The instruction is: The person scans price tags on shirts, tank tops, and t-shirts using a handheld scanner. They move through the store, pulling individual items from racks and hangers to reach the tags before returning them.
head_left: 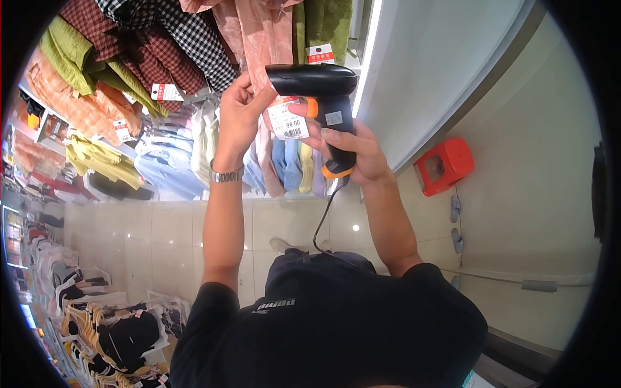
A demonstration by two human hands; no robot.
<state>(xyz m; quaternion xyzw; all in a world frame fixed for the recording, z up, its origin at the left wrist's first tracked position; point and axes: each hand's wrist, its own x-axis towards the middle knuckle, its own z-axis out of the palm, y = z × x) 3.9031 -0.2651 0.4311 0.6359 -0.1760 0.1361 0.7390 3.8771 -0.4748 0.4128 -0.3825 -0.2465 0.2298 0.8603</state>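
Note:
My right hand (363, 154) is wrapped round the handle of a black barcode scanner (310, 79) with orange trim and an orange trigger. A cable (321, 223) runs down from the handle towards my waist. My left hand (240, 116), with a metal watch at the wrist, pinches the upper edge of a red-and-white price tag (287, 123). The tag reads 98.00 and has a barcode near its lower end. It lies just below the scanner's head, in front of a pink garment (249, 32). Part of the tag's top is hidden by my thumb and the scanner.
Checked shirts (194, 39) and green garments (326, 29) hang around my hands, above a lower row of pastel clothes (171, 155). A white panel (420, 64) borders the right. A red stool (446, 166) and slippers (457, 239) are on the floor; more clothes (123, 336) hang lower left.

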